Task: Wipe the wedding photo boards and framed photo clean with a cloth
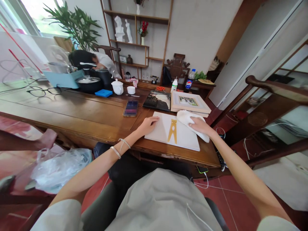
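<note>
The wooden table [96,123] is the largest thing here, and behind its far left part another person [108,62] bends low. On the table, in front of the camera wearer, lies a white pad [185,138], turned a little aslant, with its lower edge near the table's edge. Just beyond it are a pale album [201,104] with a picture on its cover and, to the left of this, a dark book [154,102].

A white cloth [184,117], soft and bunched, lies over the upper right side of the pad, and one end of it hangs past the pad's right edge. The right hand [199,124] has hold of this cloth — its fingers are bent over the top, and how strongly they press I cannot tell. The left hand [148,124] grasps nothing: it rests at the pad's upper left edge, with the fingers loosely bent and not closed together, the tips touching the white surface.

Between the two hands, on the pad, lies a yellow piece [173,124]. It is flat and slim, with a small head like an animal's, a round pale spot in the body, and two long legs spreading toward the wearer. Its head end is just beside the cloth — whether they touch is not clear.
</note>
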